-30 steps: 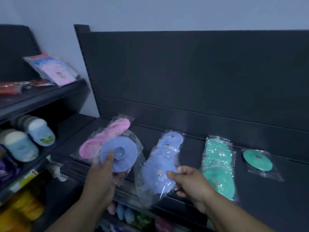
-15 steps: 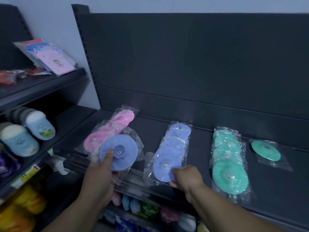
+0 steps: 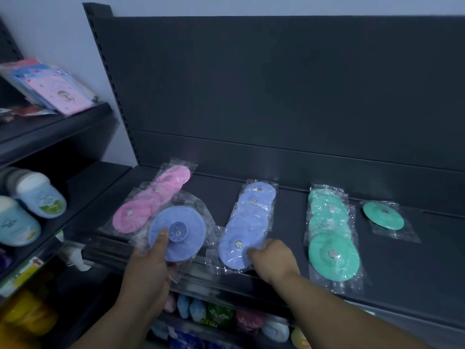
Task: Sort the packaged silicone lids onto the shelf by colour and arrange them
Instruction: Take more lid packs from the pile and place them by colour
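**Blue strip down, one blue lid left in hand**

Since a second ago the blue strip (image 3: 245,220) has gone from hanging in the air to lying flat on the shelf (image 3: 402,268), running from six towards twelve o'clock. The right hand (image 3: 274,260) sits at its six o'clock end, fingers curled on the wrapper's near edge and pinching it.

At nine o'clock from there, the left hand (image 3: 148,268) holds a single blue lid (image 3: 181,235) in its wrapper over the shelf's front lip. The thumb is pressed on the lid's face and the other fingers are hidden beneath.

Behind that lid, at eleven o'clock, lies the pink strip (image 3: 151,200), its near end partly covered by the held pack. At three o'clock from the blue strip, well apart, lies the green strip (image 3: 329,230). Further off, at two o'clock, a lone green lid (image 3: 383,215) lies separate from it.

The sorting looks mostly done, with three colour groups laid out. What seems left is adding the held blue lid to the blue strip, perhaps bringing the lone green lid to its group, and straightening the rows.
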